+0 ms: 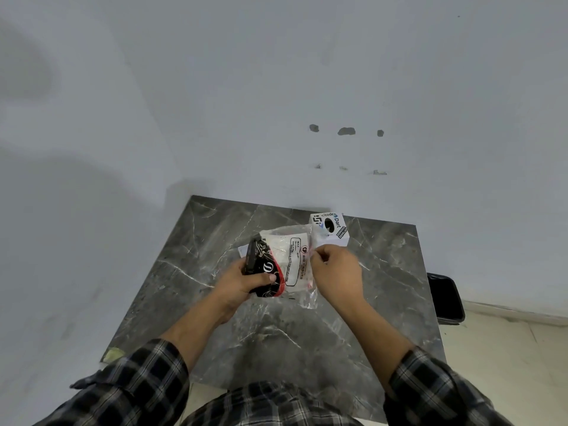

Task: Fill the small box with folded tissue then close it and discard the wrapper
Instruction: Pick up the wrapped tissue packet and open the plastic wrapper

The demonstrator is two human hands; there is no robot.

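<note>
A clear plastic tissue pack (293,259) with black, red and white print is held above the grey marble table (190,265). White tissue shows through the plastic. My left hand (246,279) grips the pack's dark left end. My right hand (333,272) pinches the wrapper's right edge with fingers closed. A small white box (329,227) with stickers and a dark oval opening on top stands just behind the pack, near the wall.
The table sits in a corner between two pale walls. A black bin (445,298) stands on the floor past the table's right edge. A small greenish scrap (113,354) lies at the table's near left corner.
</note>
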